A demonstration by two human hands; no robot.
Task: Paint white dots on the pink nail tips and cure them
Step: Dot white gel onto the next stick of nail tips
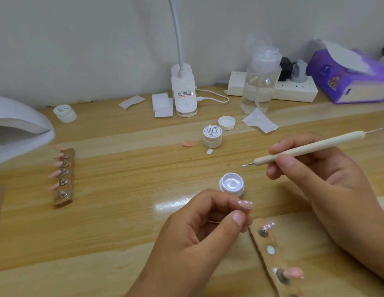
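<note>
Near the front of the worktop (122, 221), the left hand (199, 232) pinches a pink nail tip (245, 204) between thumb and fingers. That tip has white dots on it and is held just in front of the open paint jar (232, 185), which has white paint inside. The right hand (315, 172) grips a dotting tool (304, 150) like a pencil. The tool's thin point has a small white blob on it and hangs over the worktop, up and to the right of the jar, not touching it. Just beside the left hand, by the bottom edge, lies a brown strip (272, 262) with more pink tips on it; the dotted tip (269, 225) at its top end has white spots too. A second strip (68, 187) with plain pink tips lies well apart on the left, near the white curing lamp (19, 125). Behind the open jar stand a closed jar (212, 136) and a loose lid (226, 122), with a loose pink tip (187, 144) beside them. Farther back are a clip lamp (184, 93), a clear bottle (259, 82), a power strip (294, 88) and a purple tissue pack (347, 82)
</note>
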